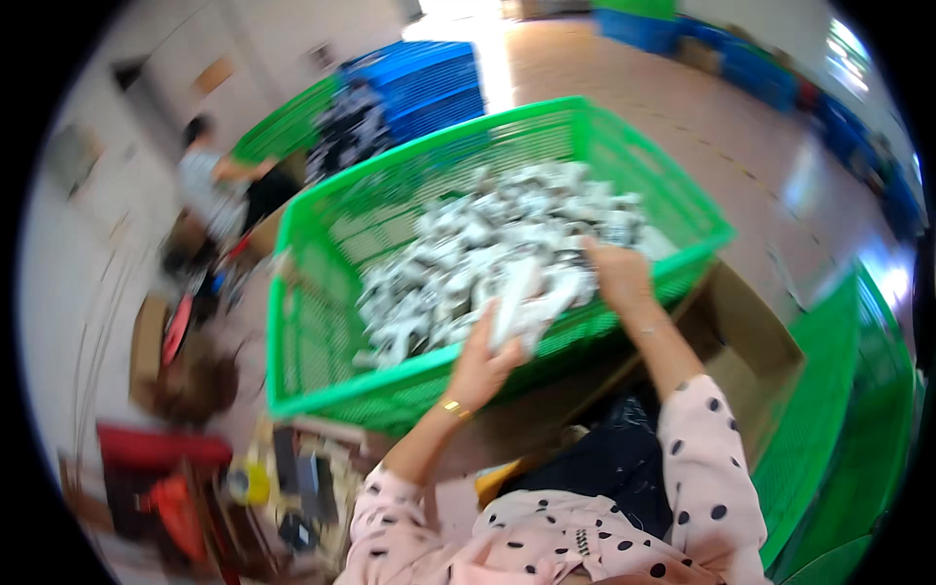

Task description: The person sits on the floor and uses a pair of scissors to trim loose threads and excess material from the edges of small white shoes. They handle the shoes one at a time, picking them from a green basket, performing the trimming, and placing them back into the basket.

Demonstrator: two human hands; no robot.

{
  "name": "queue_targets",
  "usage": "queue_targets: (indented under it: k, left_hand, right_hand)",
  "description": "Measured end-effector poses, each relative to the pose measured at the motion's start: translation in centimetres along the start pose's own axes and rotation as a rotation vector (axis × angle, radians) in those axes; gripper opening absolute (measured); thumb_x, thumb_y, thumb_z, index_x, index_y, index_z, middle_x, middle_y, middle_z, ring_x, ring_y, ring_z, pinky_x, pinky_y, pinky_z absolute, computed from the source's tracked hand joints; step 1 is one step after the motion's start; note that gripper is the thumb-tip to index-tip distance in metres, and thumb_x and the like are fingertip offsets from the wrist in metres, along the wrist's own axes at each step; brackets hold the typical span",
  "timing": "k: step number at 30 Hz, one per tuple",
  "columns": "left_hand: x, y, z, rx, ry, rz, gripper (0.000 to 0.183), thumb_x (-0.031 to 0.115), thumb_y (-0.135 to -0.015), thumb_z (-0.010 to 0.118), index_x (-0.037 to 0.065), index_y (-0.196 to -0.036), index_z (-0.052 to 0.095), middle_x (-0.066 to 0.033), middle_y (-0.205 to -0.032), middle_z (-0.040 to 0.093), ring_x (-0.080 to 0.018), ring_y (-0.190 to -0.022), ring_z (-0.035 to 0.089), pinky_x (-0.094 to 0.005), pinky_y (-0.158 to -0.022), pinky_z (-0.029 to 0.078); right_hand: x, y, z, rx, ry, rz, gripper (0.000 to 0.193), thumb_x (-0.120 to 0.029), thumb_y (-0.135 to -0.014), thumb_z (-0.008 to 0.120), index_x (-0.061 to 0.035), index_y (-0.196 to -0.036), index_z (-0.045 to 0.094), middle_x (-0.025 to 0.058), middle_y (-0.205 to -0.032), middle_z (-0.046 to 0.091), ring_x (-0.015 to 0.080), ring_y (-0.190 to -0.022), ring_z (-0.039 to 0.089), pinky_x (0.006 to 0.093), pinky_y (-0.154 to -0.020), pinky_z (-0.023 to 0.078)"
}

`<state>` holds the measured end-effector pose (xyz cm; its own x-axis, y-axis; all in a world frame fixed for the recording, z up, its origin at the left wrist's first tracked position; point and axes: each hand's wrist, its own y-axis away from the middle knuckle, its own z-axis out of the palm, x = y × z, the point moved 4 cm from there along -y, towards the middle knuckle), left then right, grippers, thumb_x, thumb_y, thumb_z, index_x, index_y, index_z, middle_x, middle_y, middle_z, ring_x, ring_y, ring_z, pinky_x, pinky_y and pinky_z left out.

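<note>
A green plastic crate (302,390) stands before me with a heap of small white-and-grey bundles (468,253) in it. Their exact kind is too blurred to tell. Over the crate's near side, my left hand (485,363) is closed round the lower end of a long white bundle (519,292), which tilts up and to the right. My right hand (624,278) reaches over the near right part of the heap, its fingers curled beside another pale piece (565,291). Motion blur and the pieces hide those fingertips, so what they grip is unclear.
An open cardboard box (746,356) and stacked green crates (829,429) stand at my right. Blue crates (429,93) rise behind the heap. Another person (213,180) sits at the far left. Tools and a yellow roll (250,483) lie at the lower left.
</note>
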<state>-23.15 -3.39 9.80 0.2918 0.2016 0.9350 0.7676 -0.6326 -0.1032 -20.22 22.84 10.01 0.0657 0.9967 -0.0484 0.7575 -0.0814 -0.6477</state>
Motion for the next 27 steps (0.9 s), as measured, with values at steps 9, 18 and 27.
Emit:
queue_targets:
  k: [9,18,27]
  left_hand:
    - [-2.9,3.4,2.0,0.087,0.296,-0.146,0.074,0.025,-0.088,0.060,-0.004,-0.145,0.023,-0.0260,-0.127,0.051,-0.0302,-0.112,0.055,-0.0344,-0.097,0.042]
    - [-2.7,4.9,2.4,0.185,0.200,-0.124,0.071,0.023,-0.087,0.059,-0.001,-0.144,0.023,-0.0271,-0.118,0.054,-0.0322,-0.101,0.060,-0.0376,-0.091,0.046]
    - [-0.3,10.0,-2.3,0.152,-0.069,-0.180,0.035,0.006,-0.096,0.046,0.007,-0.128,0.061,0.0125,-0.065,0.034,0.0008,-0.055,0.028,-0.0180,-0.048,0.023]
  right_hand:
    - [-2.0,-0.2,3.7,-0.142,0.211,0.031,0.031,-0.013,-0.087,0.052,-0.0243,-0.115,0.059,0.0074,-0.069,0.063,0.0300,-0.059,0.064,0.0413,-0.050,0.048]
    - [-3.1,-0.7,4.7,-0.138,0.158,0.032,0.030,-0.010,-0.086,0.052,-0.0239,-0.111,0.059,0.0090,-0.065,0.063,0.0292,-0.055,0.064,0.0411,-0.046,0.047]
    - [3.6,0.3,4.3,-0.311,0.048,0.370,0.031,-0.021,-0.090,0.045,-0.0220,-0.119,0.057,0.0165,-0.089,0.069,0.0378,-0.083,0.066,0.0500,-0.068,0.049]
